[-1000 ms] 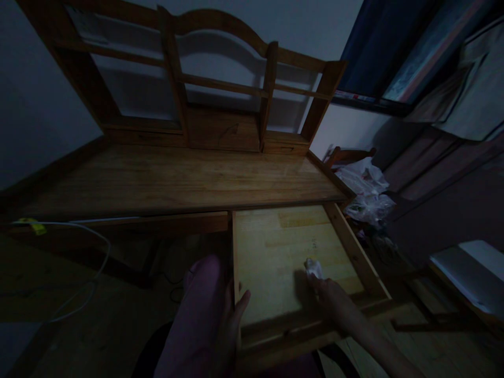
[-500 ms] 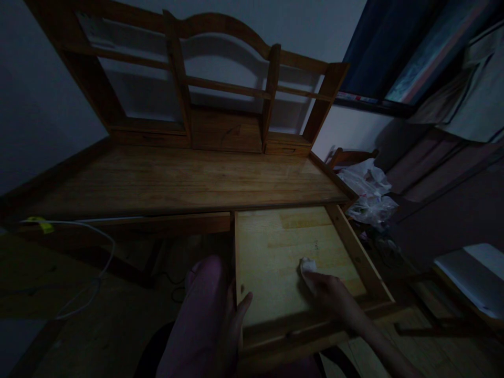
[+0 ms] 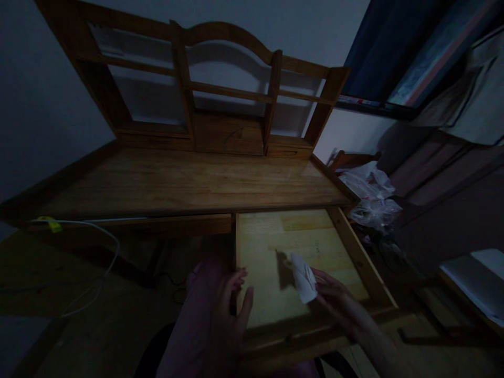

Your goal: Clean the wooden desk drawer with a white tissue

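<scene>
One crumpled white piece (image 3: 304,281), paper or cloth, we cannot tell which, hangs in the pinch of the right hand (image 3: 340,299), inside the pulled-out drawer (image 3: 262,247), and we take the dark shadow to its left as a sign that it is lifted off the drawer's base. We see the left hand (image 3: 233,315) at the drawer's left wall, thumb and fingers spread, gripping nothing; whether it touches that wall, we cannot tell. Since the white piece is held by one end, we judge that a loosened pinch could drop it, or a snag could tear it if it is paper. A shove on the drawer could send it inward and trap the left fingers or bump the pink-clothed leg (image 3: 197,315) left of it. We also think the dim light could hide splinters along the drawer's walls.
</scene>
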Motion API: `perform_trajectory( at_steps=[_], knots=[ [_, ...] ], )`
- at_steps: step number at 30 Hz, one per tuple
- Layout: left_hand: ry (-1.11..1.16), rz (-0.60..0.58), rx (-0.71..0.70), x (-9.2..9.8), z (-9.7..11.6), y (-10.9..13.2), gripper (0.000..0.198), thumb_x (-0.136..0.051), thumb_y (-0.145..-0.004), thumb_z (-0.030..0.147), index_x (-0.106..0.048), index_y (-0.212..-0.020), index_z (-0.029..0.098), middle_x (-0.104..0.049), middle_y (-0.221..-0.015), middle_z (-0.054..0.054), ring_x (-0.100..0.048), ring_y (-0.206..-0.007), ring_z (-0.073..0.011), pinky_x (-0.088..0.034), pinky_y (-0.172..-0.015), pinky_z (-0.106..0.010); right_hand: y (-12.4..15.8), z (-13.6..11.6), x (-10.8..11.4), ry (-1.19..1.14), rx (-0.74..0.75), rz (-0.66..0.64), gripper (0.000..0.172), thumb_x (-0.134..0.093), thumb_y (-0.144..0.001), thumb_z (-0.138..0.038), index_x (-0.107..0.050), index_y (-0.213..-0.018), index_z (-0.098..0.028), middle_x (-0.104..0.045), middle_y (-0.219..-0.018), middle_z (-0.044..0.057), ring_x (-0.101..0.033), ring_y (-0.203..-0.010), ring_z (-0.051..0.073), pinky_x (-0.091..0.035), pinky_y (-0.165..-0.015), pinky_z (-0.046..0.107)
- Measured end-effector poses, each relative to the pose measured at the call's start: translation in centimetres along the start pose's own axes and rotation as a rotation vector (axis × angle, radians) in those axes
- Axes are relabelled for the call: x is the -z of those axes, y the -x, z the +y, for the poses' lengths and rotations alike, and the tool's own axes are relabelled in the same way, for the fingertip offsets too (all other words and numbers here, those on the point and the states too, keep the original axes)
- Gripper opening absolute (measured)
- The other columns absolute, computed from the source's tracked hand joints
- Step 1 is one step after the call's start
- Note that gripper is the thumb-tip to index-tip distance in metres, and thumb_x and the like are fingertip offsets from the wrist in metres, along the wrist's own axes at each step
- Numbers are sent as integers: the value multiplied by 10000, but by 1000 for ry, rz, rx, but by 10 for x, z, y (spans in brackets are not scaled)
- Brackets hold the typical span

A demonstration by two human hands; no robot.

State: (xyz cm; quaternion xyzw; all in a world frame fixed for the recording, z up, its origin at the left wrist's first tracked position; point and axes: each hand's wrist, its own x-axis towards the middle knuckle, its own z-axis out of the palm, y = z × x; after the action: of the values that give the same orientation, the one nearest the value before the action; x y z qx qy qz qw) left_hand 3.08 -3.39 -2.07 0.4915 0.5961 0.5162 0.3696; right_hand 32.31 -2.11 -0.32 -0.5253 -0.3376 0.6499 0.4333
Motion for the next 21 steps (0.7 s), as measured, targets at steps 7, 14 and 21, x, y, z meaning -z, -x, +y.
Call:
perform_trajectory(
  at_steps=[7, 14, 21],
  knots=[
    [159, -387, 116, -41, 9, -9, 494, -713, -853, 436, -593, -1290, 239, -648, -1232, -94, -671, -942, -207, -541, -844, -358, 17, -8, -33, 356, 124, -105, 448, -719, -840, -437, -719, -1221, -201, -739, -1219, 136, -693, -1138, 313, -508, -1029, 495],
    [814, -282, 568, -61, 28, -2, 641, -831, -766, 361, -514, -1312, 249, -521, -1443, -127, -622, -1248, -285, -547, -1026, -422, 33, 2, -45, 787, 455, 25, 391, -512, -1005, -391, -631, -1366, -302, -669, -1365, 65, -661, -1219, 244, -523, -1062, 414],
    [960, -485, 601, -60, 27, -1, 340, -809, -748, 348, -747, -1038, 182, -712, -1240, -120, -642, -1227, -323, -482, -1111, -495, 38, 2, -57, 916, 648, -102, 542, -461, -988, -187, -473, -1514, -317, -565, -1490, 43, -549, -1357, 203, -467, -1131, 388]
  ],
)
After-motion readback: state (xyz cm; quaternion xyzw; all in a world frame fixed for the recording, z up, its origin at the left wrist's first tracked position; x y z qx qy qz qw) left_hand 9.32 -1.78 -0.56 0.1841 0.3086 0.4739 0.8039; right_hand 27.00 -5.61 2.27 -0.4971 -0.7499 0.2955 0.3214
